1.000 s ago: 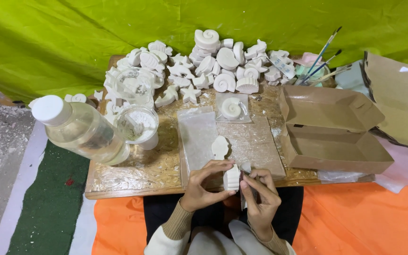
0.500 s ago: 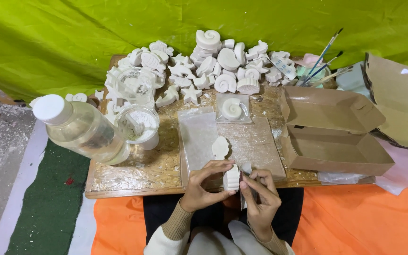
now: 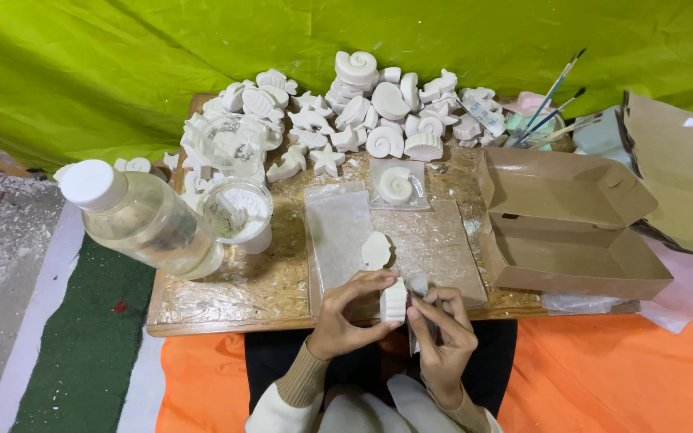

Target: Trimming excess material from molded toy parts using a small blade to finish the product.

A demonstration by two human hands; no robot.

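From my feed, left hand [image 3: 346,317] pinches the white plaster piece [image 3: 394,300] upright at the surface's [image 3: 226,297] 6 o'clock edge; right hand [image 3: 441,337], closed around a small tool, sits at its 3 o'clock.

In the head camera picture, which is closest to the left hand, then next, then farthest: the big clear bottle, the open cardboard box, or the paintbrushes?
From the left hand:
1. Big clear bottle, lying to the left on the board.
2. Open cardboard box, off to the right.
3. Paintbrushes, far at the back right.
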